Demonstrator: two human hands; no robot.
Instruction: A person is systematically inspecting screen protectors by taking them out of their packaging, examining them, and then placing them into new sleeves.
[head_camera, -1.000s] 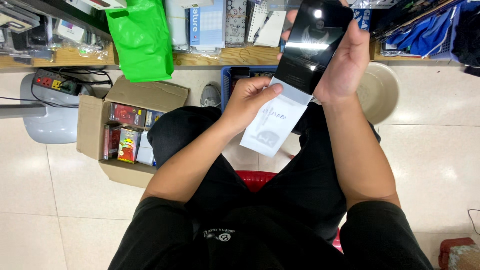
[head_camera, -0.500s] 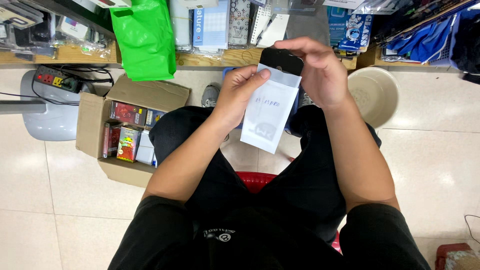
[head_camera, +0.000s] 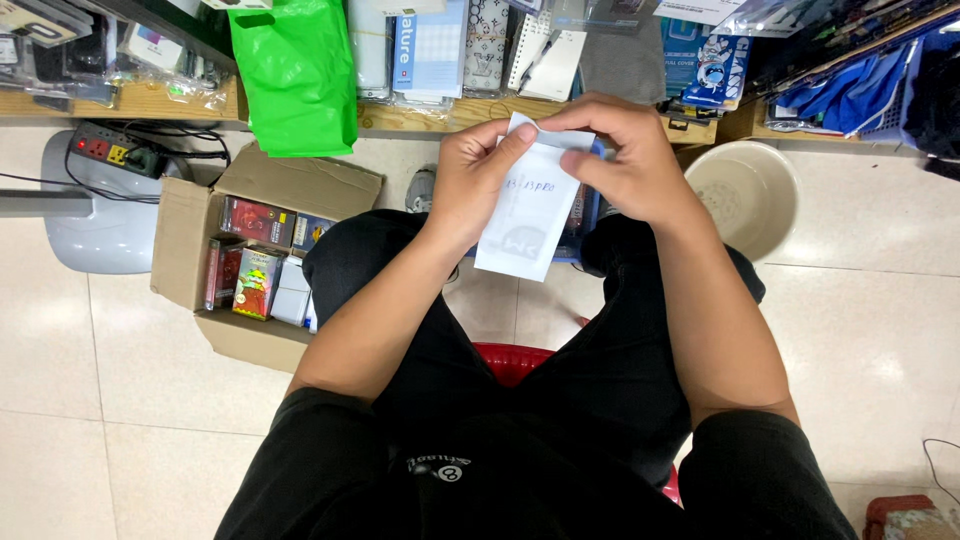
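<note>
Cream floor tiles (head_camera: 130, 400) surround the seated person, whose left hand (head_camera: 478, 185) and right hand (head_camera: 622, 160) pinch a white sleeve (head_camera: 525, 215) near the cardboard box (head_camera: 190, 250) and a wooden shelf (head_camera: 420, 115).

Tiled floor (head_camera: 130, 420) carries an open cardboard box (head_camera: 190, 240) and beige bucket (head_camera: 745, 195).

We see a pale tiled floor (head_camera: 130, 440) filling the lower frame, with a low wooden shelf (head_camera: 420, 115) running along the top edge.
</note>
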